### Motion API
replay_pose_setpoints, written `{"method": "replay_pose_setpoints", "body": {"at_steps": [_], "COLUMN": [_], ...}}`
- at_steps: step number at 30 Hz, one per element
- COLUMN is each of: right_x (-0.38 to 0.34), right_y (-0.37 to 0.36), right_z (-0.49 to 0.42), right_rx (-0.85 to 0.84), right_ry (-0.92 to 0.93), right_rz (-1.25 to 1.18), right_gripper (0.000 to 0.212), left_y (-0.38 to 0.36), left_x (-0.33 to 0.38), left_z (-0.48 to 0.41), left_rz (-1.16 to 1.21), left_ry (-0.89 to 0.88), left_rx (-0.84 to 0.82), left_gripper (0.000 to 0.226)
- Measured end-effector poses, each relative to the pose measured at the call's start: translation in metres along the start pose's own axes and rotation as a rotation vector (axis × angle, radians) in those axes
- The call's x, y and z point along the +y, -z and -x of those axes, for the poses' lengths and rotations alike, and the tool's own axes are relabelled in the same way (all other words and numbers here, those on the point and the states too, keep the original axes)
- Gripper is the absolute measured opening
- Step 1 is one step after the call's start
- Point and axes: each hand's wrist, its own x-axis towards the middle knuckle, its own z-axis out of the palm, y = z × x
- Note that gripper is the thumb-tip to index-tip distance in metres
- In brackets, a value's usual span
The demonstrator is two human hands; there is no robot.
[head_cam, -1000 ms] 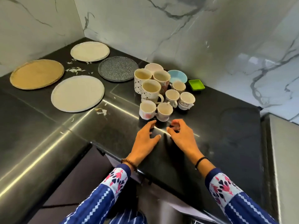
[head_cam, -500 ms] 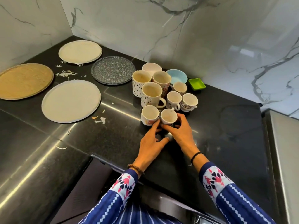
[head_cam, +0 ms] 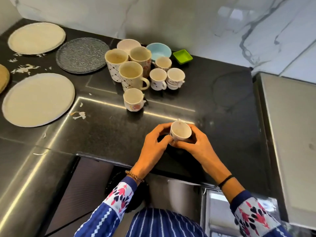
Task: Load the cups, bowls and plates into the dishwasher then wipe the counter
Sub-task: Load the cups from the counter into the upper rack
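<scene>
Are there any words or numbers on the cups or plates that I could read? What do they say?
No words or numbers can be read anywhere.
Held cup: a small dark print low on its side, partly hidden and too blurred to read.
Banded cup: dark bands, too blurred to tell whether they hold letters.
Front mug: dots and diamonds, only a pattern.
Big plate: plain.

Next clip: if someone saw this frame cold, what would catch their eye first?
First, the small white cup, tilted and gripped between the left hand and the right hand over the near part of the black counter. Behind it, a huddle of mugs and cups stands near the marble wall. To the left lie big round plates, with white scraps scattered between them.
</scene>
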Motion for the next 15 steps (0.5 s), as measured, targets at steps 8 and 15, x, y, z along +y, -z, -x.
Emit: {"method": "replay_pose_setpoints", "body": {"at_steps": [8,15], "right_x": [0.033,0.085], "right_y": [0.055,0.116], "right_z": [0.096,0.203], "right_rx": [0.083,0.143], "right_ry": [0.013,0.016], "right_rz": [-0.081,-0.071], "right_gripper": [0.052,0.061], "left_y": [-0.077,-0.168], "left_x": [-0.001,0.005], "left_z": [0.063,0.132], "left_rz": [-0.047,-0.307], "left_ry": [-0.025,-0.128], "left_rx": [-0.221,-0.281], "left_gripper": [0.05,0.074]}}
